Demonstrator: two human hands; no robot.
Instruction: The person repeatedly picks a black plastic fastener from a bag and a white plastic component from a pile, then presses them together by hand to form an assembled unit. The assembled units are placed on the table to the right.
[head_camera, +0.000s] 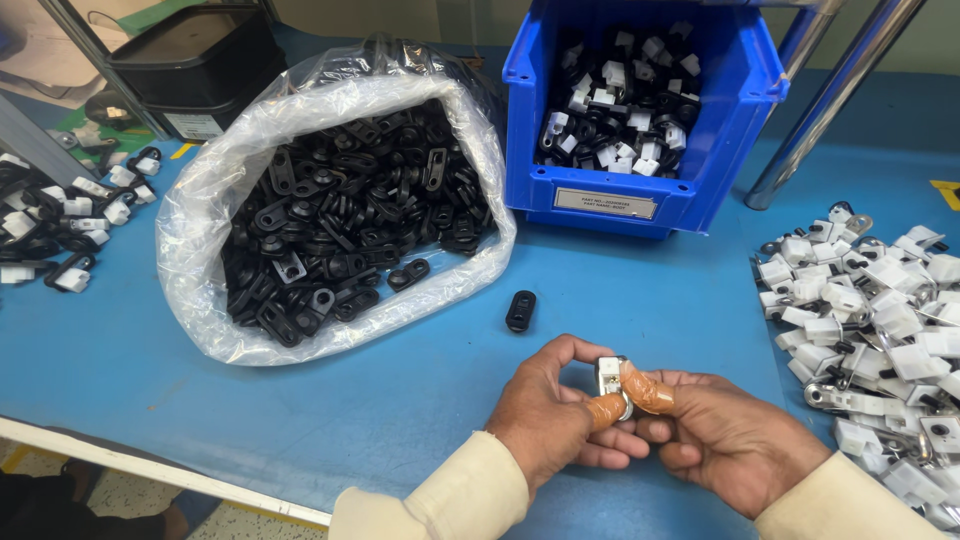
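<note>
Left hand (555, 415) and right hand (725, 435) meet low over the blue table (400, 400), both pinching one small white part (609, 374) | loose black piece (520, 310) just ahead | clear bag (330, 200), blue bin (640, 110) behind | white pile (880, 330) right

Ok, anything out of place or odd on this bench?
One black clip lies alone on the blue table, just outside the open plastic bag of the same clips. Both thumbs are wrapped in tan tape.
</note>
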